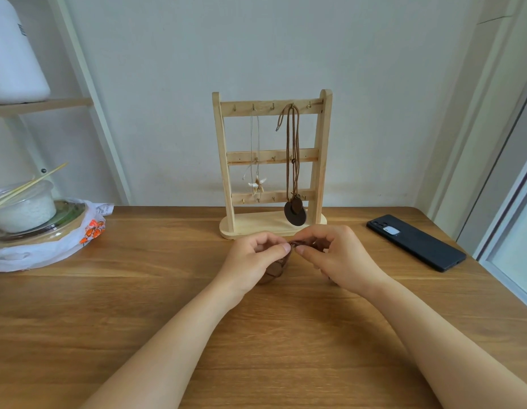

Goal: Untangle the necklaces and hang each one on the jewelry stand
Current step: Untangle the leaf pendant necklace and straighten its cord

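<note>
Head view: the tangled brown necklace (294, 244) sits at frame centre, stretched left to right between your hands, just below the base of the jewelry stand (256, 225). Neither hand is nearer; both already have it. Your left hand (256, 256) pinches the cord with curled thumb and forefinger, and a darker pendant part (275, 270) hangs beneath it, close to the worktop (167, 290). Your right hand (337, 258) pinches the other end the same way. The stand rises straight above, with a free hook (272, 106) on its top bar.
</note>
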Demonstrator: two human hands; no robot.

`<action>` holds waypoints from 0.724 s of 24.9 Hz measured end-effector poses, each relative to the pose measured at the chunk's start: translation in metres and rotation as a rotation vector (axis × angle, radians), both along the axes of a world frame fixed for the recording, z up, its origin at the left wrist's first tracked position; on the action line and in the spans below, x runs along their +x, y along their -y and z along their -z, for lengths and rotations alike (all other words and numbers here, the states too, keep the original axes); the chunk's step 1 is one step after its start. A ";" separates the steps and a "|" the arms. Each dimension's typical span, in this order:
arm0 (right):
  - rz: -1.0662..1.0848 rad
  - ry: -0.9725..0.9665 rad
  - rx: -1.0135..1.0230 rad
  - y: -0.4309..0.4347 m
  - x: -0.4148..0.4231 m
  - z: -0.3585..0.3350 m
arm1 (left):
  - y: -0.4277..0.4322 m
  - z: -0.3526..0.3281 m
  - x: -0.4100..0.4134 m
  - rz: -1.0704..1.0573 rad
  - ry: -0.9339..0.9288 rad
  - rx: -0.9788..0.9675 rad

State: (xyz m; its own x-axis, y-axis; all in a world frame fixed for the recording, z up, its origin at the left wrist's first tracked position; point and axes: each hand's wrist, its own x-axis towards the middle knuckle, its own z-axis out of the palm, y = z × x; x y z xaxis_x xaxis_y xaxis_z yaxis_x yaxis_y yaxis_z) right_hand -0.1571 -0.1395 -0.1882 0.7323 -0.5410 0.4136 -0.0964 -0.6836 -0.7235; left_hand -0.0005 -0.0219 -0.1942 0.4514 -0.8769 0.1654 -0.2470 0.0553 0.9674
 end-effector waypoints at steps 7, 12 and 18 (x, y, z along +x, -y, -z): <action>0.029 0.047 -0.215 -0.009 -0.002 -0.012 | -0.004 -0.011 -0.004 -0.004 -0.053 -0.006; 0.056 0.029 -0.128 -0.009 -0.005 -0.014 | -0.002 -0.012 -0.001 -0.130 -0.105 -0.030; 0.029 0.047 -0.188 -0.005 -0.004 -0.011 | -0.005 -0.011 -0.004 0.044 -0.065 -0.004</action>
State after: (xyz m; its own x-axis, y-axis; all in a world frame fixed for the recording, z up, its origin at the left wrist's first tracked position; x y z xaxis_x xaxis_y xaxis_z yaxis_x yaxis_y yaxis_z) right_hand -0.1613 -0.1343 -0.1768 0.6954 -0.4716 0.5423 -0.0872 -0.8043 -0.5878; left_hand -0.0045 -0.0170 -0.1833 0.4222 -0.8956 0.1404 -0.1814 0.0684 0.9810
